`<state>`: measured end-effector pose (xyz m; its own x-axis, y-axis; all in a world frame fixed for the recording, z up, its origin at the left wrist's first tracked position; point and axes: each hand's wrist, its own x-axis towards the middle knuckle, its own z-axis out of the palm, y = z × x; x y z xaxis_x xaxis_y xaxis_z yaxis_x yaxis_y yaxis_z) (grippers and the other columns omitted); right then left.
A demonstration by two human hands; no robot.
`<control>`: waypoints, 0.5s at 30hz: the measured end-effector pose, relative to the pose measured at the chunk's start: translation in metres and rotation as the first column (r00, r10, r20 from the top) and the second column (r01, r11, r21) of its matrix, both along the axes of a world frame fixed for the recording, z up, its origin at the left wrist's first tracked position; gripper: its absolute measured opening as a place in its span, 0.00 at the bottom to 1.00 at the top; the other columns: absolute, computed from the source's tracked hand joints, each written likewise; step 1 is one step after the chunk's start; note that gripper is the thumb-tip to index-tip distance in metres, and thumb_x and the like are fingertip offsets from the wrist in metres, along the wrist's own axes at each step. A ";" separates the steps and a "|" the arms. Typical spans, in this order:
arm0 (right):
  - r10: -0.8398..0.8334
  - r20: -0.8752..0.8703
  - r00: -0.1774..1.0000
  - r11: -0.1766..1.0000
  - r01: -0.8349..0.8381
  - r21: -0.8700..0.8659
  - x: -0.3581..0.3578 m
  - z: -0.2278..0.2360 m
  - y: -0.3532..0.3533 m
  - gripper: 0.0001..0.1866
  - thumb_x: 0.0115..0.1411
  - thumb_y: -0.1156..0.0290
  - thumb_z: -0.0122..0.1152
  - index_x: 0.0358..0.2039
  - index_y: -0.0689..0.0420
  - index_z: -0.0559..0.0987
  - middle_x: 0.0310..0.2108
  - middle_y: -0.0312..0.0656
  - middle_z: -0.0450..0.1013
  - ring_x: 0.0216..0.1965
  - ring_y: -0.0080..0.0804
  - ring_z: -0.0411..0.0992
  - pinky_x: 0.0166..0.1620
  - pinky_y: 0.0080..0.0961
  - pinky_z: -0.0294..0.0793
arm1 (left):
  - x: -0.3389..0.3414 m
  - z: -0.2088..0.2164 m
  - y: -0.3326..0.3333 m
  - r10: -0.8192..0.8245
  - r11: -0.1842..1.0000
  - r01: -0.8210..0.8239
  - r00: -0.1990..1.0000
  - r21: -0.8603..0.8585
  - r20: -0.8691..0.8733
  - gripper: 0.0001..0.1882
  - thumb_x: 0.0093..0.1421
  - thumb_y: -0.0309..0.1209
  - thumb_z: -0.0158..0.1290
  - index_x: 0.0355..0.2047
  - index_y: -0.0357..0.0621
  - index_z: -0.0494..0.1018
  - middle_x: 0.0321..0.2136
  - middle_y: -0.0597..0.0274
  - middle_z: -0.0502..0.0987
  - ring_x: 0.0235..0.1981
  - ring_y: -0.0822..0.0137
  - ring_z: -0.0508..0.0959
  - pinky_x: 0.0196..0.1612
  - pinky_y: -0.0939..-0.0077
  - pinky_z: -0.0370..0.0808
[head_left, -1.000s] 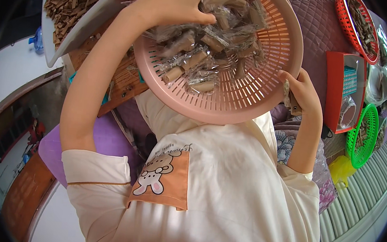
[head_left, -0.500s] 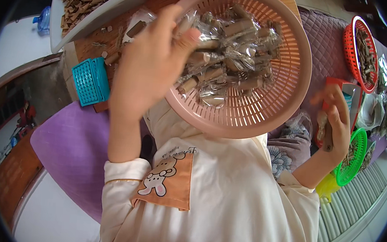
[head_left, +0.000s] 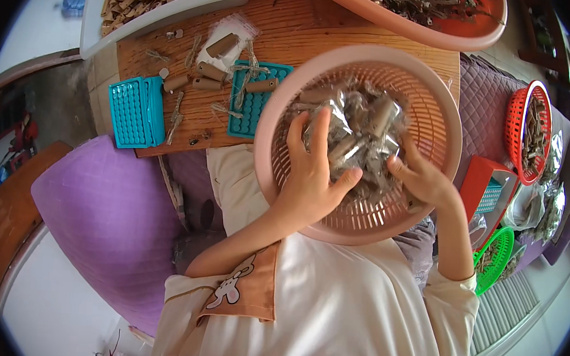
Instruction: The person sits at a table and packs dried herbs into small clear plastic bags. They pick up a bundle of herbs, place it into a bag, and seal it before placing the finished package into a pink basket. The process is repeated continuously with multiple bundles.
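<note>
A pink slotted plastic basket (head_left: 350, 237) sits in front of me, partly over my lap and against the table edge. In it lies a heap of short brown cylinders in clear plastic wrappers (head_left: 377, 118). My left hand (head_left: 311, 180) reaches into the basket with fingers spread, resting on the left part of the heap. From the right, my right hand (head_left: 424, 177) touches the wrapped pieces, its thumb and fingers apart. Neither hand visibly grips a piece. The undersides of my fingers are partly hidden against the shiny plastic.
The wooden table (head_left: 290, 31) holds two teal trays (head_left: 136, 113), loose brown cylinders (head_left: 209, 78), string bits and clear bags. Behind stand a white tub (head_left: 171, 5) of brown pieces and an orange basin (head_left: 430, 29) of dried stalks. Red (head_left: 519, 133) and green baskets (head_left: 499, 262) are at right.
The basket has moved nearer to me, baring the table and orange basin beyond. My left hand has moved right and down into the heap; my right hand has come in from the right side.
</note>
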<state>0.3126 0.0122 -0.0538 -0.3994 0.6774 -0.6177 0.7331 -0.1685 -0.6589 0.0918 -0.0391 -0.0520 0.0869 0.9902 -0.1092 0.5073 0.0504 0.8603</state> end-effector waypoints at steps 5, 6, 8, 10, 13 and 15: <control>-0.387 -0.152 0.910 0.903 0.340 -0.264 -0.030 0.014 -0.003 0.38 0.59 0.54 0.50 0.59 0.68 0.48 0.56 0.56 0.53 0.60 0.40 0.51 0.59 0.28 0.48 | 0.005 -0.005 0.001 0.132 0.988 -0.120 0.981 -0.093 0.143 0.48 0.50 0.44 0.56 0.60 0.38 0.39 0.54 0.31 0.37 0.55 0.38 0.46 0.57 0.53 0.49; -0.434 -0.201 0.878 0.870 0.349 -0.349 -0.034 0.012 -0.005 0.38 0.59 0.55 0.50 0.59 0.67 0.48 0.57 0.54 0.54 0.59 0.39 0.51 0.59 0.28 0.49 | 0.004 -0.007 0.001 0.149 0.984 -0.130 0.976 -0.125 0.156 0.48 0.50 0.44 0.57 0.60 0.39 0.39 0.54 0.32 0.38 0.55 0.39 0.46 0.57 0.53 0.50; -0.536 -0.284 0.795 0.787 0.349 -0.509 -0.039 0.007 -0.007 0.37 0.59 0.57 0.51 0.59 0.65 0.49 0.57 0.52 0.54 0.59 0.36 0.51 0.59 0.27 0.49 | 0.001 -0.009 0.005 0.199 0.972 -0.159 0.949 -0.173 0.244 0.46 0.48 0.44 0.59 0.58 0.40 0.44 0.52 0.38 0.43 0.54 0.45 0.50 0.56 0.57 0.52; -0.597 -0.344 0.725 0.744 0.338 -0.576 -0.042 0.011 -0.008 0.36 0.57 0.60 0.54 0.60 0.61 0.49 0.57 0.48 0.54 0.59 0.34 0.51 0.59 0.28 0.49 | -0.001 -0.003 0.009 0.193 0.965 -0.135 0.947 -0.226 0.258 0.45 0.47 0.44 0.59 0.58 0.40 0.46 0.50 0.40 0.45 0.53 0.48 0.51 0.56 0.58 0.53; -0.464 -0.478 0.746 0.867 0.271 -0.419 -0.044 0.017 -0.013 0.37 0.56 0.63 0.56 0.60 0.60 0.50 0.57 0.46 0.54 0.59 0.33 0.51 0.59 0.28 0.48 | 0.002 0.011 0.004 0.098 0.979 -0.040 0.952 -0.199 0.291 0.46 0.43 0.42 0.60 0.57 0.39 0.48 0.49 0.41 0.48 0.52 0.48 0.51 0.55 0.59 0.55; -0.464 -0.505 0.728 0.866 0.251 -0.433 -0.043 0.028 -0.017 0.41 0.52 0.60 0.60 0.60 0.62 0.50 0.57 0.47 0.53 0.59 0.34 0.51 0.59 0.29 0.48 | 0.014 0.019 -0.003 0.076 0.991 -0.029 0.926 -0.130 0.371 0.47 0.41 0.39 0.61 0.56 0.36 0.48 0.48 0.40 0.48 0.52 0.46 0.50 0.55 0.58 0.55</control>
